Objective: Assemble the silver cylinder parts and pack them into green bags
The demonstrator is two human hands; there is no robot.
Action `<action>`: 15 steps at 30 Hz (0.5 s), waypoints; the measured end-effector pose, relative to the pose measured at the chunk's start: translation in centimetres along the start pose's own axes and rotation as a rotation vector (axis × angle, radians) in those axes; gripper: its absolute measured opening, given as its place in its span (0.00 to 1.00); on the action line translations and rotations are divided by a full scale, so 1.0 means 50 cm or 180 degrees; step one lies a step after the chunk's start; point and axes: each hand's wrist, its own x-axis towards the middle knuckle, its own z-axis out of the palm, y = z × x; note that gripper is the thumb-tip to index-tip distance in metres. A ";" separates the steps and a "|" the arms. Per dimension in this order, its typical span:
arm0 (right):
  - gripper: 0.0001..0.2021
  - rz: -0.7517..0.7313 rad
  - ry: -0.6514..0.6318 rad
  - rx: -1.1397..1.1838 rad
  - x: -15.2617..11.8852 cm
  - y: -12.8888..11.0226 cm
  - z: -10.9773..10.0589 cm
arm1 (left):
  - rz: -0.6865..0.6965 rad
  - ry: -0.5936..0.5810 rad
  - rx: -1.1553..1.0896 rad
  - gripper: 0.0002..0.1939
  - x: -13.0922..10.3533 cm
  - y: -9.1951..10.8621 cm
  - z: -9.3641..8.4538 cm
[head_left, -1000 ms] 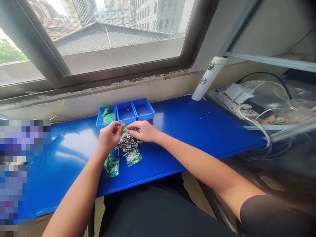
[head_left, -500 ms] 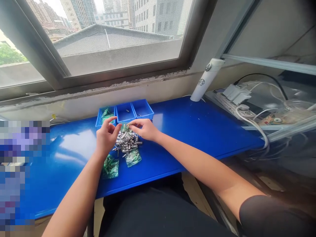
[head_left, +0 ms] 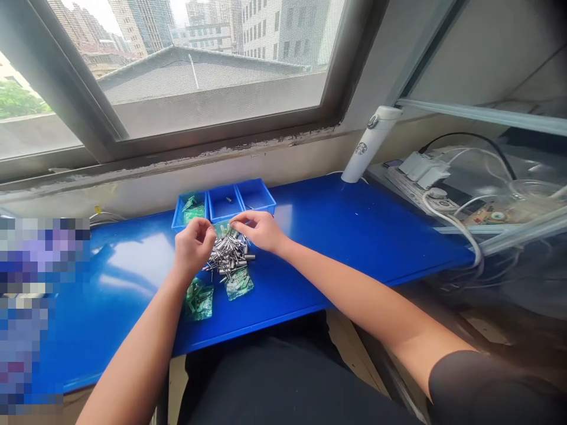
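My right hand (head_left: 262, 232) pinches a small green plastic bag (head_left: 224, 228) above a heap of metal pins (head_left: 228, 254). At the bag's left side, my left hand (head_left: 194, 243) has its fingers curled together; what is between the fingertips is hidden. The heap holds shiny rods and thicker cylinders, lying loose on the blue table. Two more green bags lie nearer me: one bag (head_left: 240, 284) against the heap's front, and another bag (head_left: 200, 300) with pieces inside, below my left wrist.
Behind my hands stand three joined blue bins: the left bin (head_left: 175, 218) holds green bags, the middle bin (head_left: 224, 200) a small metal piece, the right bin (head_left: 257, 193) a thin piece. A white tumbler (head_left: 371, 144) and a power strip with chargers (head_left: 425, 170) are at right.
My left hand's thumb and forefinger were apart and have closed together by the bag's edge. My right hand has stayed in place with the bag.
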 end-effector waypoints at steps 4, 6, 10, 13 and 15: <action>0.11 0.0140 0.0040 0.0156 0.006 0.010 -0.001 | -0.0059 -0.0047 -0.0146 0.06 0.001 -0.005 0.000; 0.13 0.0239 -0.0047 0.0343 0.008 0.015 -0.001 | -0.0076 -0.0138 -0.0225 0.08 0.000 -0.008 0.001; 0.14 0.0299 -0.0237 0.0740 0.008 0.018 0.003 | -0.0087 -0.0249 -0.0330 0.09 -0.002 -0.011 0.005; 0.13 0.0241 -0.0227 0.0831 0.006 0.018 0.004 | -0.0037 -0.0282 -0.0412 0.09 -0.004 -0.010 0.002; 0.14 0.0173 -0.0222 0.0878 0.005 0.016 0.003 | 0.0033 -0.0286 -0.0457 0.09 -0.006 -0.009 -0.002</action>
